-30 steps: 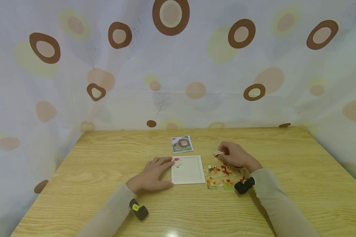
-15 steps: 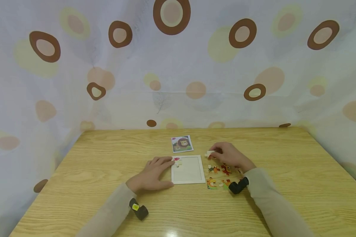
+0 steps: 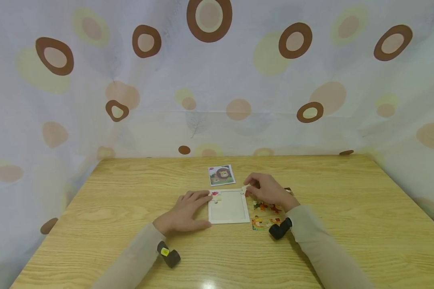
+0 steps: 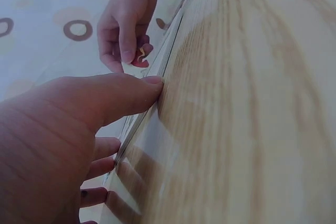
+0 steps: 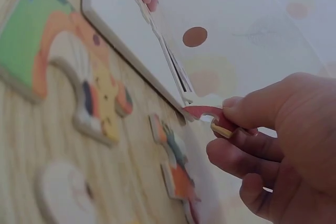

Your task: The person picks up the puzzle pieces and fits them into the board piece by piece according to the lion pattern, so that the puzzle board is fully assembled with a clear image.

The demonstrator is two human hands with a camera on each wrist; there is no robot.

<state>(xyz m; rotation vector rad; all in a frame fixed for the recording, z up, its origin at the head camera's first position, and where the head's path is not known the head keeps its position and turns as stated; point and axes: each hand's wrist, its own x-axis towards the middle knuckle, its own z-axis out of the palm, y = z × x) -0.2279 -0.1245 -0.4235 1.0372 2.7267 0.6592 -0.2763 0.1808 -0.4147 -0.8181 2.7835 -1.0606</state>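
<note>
A white puzzle frame point(image 3: 229, 221) lies flat on the table. One puzzle piece point(image 3: 216, 196) with a pink figure sits in its upper left corner. My left hand point(image 3: 186, 210) rests at the frame's left side, its fingers spread and relaxed, the fingertips on the edge and over that piece. Thumb and fingers of my right hand point(image 3: 269, 189) pinch another puzzle piece point(image 5: 207, 114), red and cream, at the frame's upper right corner. In the left wrist view this piece shows as a small red shape below the right hand's fingertips.
Several loose puzzle pieces point(image 3: 259, 223) with bright animal parts lie right of the frame, partly hidden under my right forearm. Behind the frame lies a picture card point(image 3: 222, 175) with a lion on it. A patterned cloth point(image 3: 217, 132) hangs behind the wooden table point(image 3: 148, 176).
My right hand has moved left with the pinched puzzle piece, from above the loose pieces to the frame's upper right corner. The left hand has stayed in place.
</note>
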